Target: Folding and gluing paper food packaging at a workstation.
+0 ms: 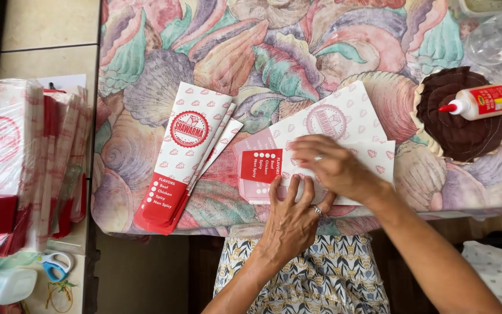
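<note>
Pressing on a paper sleeve [344, 125], both hands: left hand [293, 218], right hand [333, 166].

A single view from a camera worn on the person's head looks almost straight down, from close above. The worktop [146, 87] with its shell-patterned cloth fills the far and middle part of the frame. The near edge shows the person's lap. A second surface [47, 35] runs down the left side. Both hands sit just right of centre.
</note>
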